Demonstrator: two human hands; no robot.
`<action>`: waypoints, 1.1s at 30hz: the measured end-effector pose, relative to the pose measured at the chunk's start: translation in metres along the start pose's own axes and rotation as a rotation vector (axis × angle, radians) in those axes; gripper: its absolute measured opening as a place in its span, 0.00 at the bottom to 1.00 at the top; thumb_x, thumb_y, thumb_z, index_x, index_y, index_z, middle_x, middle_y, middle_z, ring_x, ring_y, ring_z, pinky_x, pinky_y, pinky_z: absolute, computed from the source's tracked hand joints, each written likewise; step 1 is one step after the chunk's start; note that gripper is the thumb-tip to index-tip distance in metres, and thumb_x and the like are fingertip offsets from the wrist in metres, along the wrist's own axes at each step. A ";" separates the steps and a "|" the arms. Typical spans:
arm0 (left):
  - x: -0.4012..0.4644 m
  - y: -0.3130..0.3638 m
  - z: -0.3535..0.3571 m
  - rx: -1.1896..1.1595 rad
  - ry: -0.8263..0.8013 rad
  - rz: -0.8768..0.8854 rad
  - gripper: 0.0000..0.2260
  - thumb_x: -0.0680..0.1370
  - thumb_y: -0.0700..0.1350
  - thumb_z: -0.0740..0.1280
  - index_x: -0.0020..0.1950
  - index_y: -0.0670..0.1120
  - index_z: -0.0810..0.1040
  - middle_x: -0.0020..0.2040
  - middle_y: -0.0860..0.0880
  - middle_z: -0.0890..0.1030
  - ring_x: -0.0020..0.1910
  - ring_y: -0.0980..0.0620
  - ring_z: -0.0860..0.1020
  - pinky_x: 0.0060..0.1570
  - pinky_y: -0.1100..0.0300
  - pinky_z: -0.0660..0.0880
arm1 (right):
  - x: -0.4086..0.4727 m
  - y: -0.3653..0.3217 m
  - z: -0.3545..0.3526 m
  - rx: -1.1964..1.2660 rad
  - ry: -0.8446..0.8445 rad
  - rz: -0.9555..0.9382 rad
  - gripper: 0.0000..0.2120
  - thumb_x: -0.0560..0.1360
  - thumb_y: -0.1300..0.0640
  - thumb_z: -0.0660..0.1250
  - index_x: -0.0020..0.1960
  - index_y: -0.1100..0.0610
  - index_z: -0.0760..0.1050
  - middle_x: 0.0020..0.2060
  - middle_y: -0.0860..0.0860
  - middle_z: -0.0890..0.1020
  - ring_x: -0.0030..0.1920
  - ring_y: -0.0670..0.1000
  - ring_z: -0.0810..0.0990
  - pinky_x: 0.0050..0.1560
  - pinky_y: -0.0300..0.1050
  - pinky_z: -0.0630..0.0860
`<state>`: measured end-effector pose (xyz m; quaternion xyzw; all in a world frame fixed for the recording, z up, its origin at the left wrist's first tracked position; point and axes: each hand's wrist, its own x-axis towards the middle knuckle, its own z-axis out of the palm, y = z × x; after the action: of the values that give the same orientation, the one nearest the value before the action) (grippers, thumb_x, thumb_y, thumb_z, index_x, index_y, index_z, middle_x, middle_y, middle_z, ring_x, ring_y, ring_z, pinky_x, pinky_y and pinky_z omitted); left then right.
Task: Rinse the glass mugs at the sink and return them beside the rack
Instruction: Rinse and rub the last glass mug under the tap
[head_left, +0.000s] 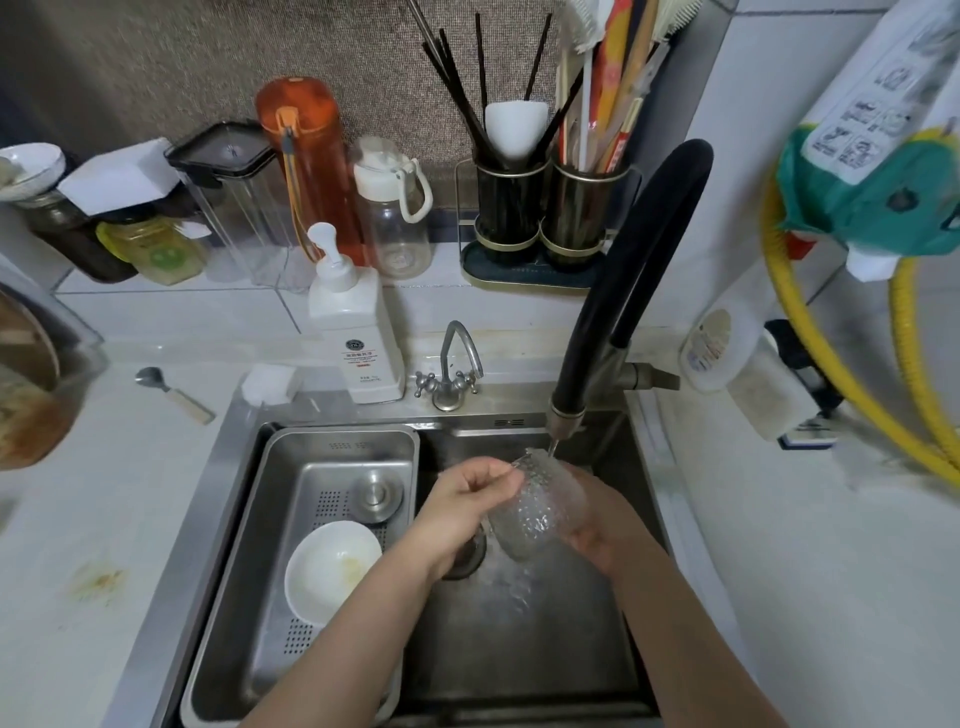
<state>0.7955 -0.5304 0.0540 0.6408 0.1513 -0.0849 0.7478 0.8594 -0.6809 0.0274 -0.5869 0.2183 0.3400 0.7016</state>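
Observation:
A textured clear glass mug (540, 506) is tilted over the steel sink (519, 649), its mouth up under the spout of the black faucet (563, 415). A thin stream of water runs into it. My left hand (462, 506) pinches the mug's rim on its left side, fingers curled. My right hand (605, 525) wraps the mug's body from the right and behind, partly seen through the glass. Both forearms reach in from the bottom edge.
A steel drain tray (291, 519) in the sink's left half holds a white bowl (332, 569) and a plug. A soap pump bottle (356, 332), small tap (452, 369), utensil rack (545, 218), bottles, and a spoon (174, 395) stand around the counter.

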 end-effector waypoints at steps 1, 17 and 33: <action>0.000 -0.001 0.003 0.014 0.018 0.022 0.03 0.76 0.38 0.67 0.43 0.42 0.79 0.35 0.53 0.80 0.35 0.61 0.77 0.41 0.70 0.73 | 0.001 -0.001 0.000 0.024 -0.017 -0.007 0.16 0.77 0.50 0.64 0.59 0.60 0.76 0.53 0.58 0.81 0.54 0.60 0.80 0.62 0.61 0.74; -0.002 0.011 0.017 0.032 0.165 0.100 0.09 0.79 0.36 0.63 0.42 0.42 0.81 0.30 0.54 0.82 0.30 0.61 0.78 0.36 0.70 0.74 | -0.030 -0.014 0.023 -0.476 -0.067 -0.576 0.14 0.77 0.47 0.63 0.45 0.56 0.79 0.39 0.50 0.81 0.41 0.47 0.80 0.44 0.42 0.75; -0.001 0.016 0.025 0.114 0.025 0.092 0.08 0.80 0.40 0.62 0.51 0.40 0.80 0.38 0.52 0.84 0.38 0.59 0.81 0.43 0.67 0.76 | -0.013 -0.010 0.017 -0.282 -0.129 -0.383 0.10 0.79 0.58 0.60 0.46 0.63 0.77 0.36 0.54 0.79 0.38 0.53 0.78 0.41 0.45 0.75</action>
<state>0.8022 -0.5527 0.0726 0.6897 0.1258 -0.0507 0.7112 0.8566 -0.6681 0.0465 -0.6868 0.0083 0.2644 0.6770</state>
